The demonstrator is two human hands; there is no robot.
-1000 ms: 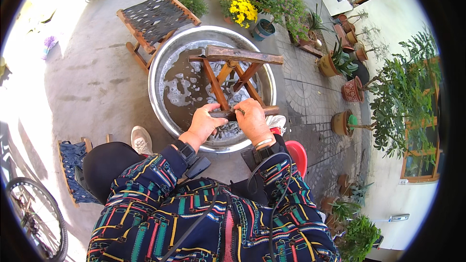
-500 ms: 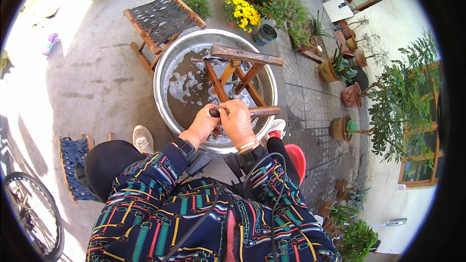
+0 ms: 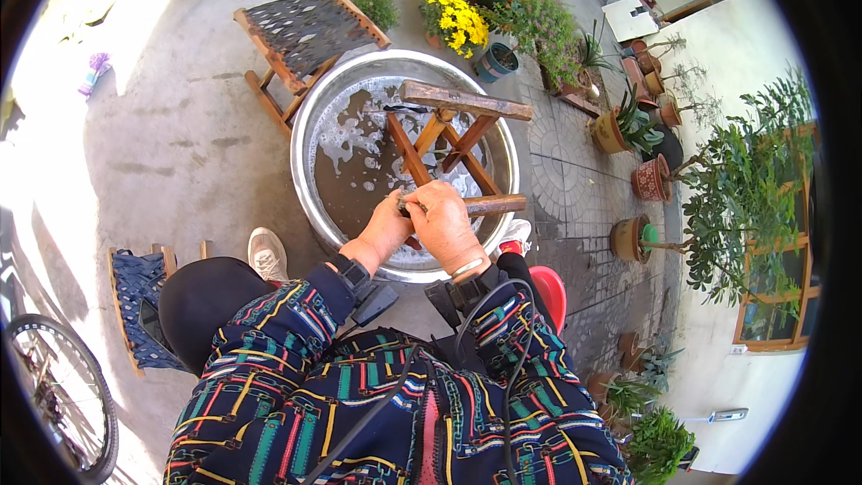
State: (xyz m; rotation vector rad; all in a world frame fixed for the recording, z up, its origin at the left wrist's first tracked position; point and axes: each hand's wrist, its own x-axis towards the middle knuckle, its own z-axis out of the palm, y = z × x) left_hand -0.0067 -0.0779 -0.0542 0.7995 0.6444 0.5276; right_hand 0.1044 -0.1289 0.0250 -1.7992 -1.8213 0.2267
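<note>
A wooden folding-stool frame with crossed legs stands tilted in a wide metal basin of brown, sudsy water. Its near bar sticks out to the right of my right hand. That hand is closed around the bar's left part, fingers bent. My left hand meets it at the bar's left end, its fingers closed too. Something small and dark shows between the fingertips of both hands; what it is cannot be made out. Lower parts of the frame are hidden by my hands.
Beyond the basin at left stands a folding stool with woven dark straps. Another woven stool is beside my left knee. A red tub sits by my right leg. Potted flowers stand behind; a bicycle wheel is lower left.
The fingers of my left hand have shifted at the bar's end, and less of the dark end shows between my hands. The whole view has moved slightly; the stool frame stays in the basin.
</note>
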